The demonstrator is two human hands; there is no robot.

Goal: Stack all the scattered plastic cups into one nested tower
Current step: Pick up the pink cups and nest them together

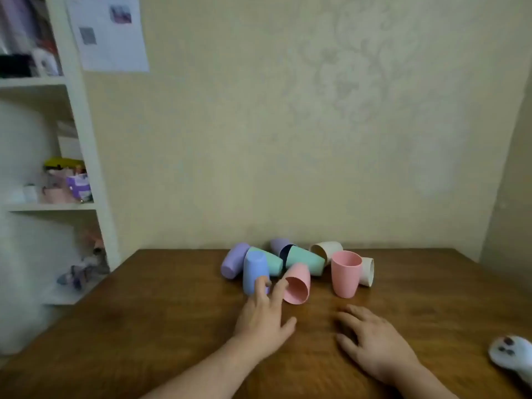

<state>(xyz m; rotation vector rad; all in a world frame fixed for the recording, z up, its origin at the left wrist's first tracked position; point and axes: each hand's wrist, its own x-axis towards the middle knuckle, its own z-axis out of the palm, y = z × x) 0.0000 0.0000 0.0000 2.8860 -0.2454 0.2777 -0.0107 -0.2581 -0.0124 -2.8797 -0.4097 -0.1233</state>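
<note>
You are sitting at a brown table [172, 326] with a pile of plastic cups near the wall. Your left hand [263, 318] is reaching out to the pile. Its fingers [260, 286] are spread apart and are touching the low end of the blue cup [254, 270]. They are not wrapping around it, so that hand is holding nothing. Your right hand [371, 338] is lying flat on the table with loose fingers, and it is holding nothing too.

The blue cup is sitting just past your left fingertips. It is pointing away from you, with its closed bottom at the far end. Beside it, a pink cup [296, 283] is lying on its side with its mouth facing you, right next to your left fingers. Another pink cup [345, 273] is standing up with its mouth open to the top. That one is sitting just ahead of your right hand, so your right hand is nearer to it.

The other cups, purple, green and cream, are lying on their sides behind these. No cup is sitting in a tower, so I think you are only starting. The left hand looks ready to close on the blue cup.
</note>
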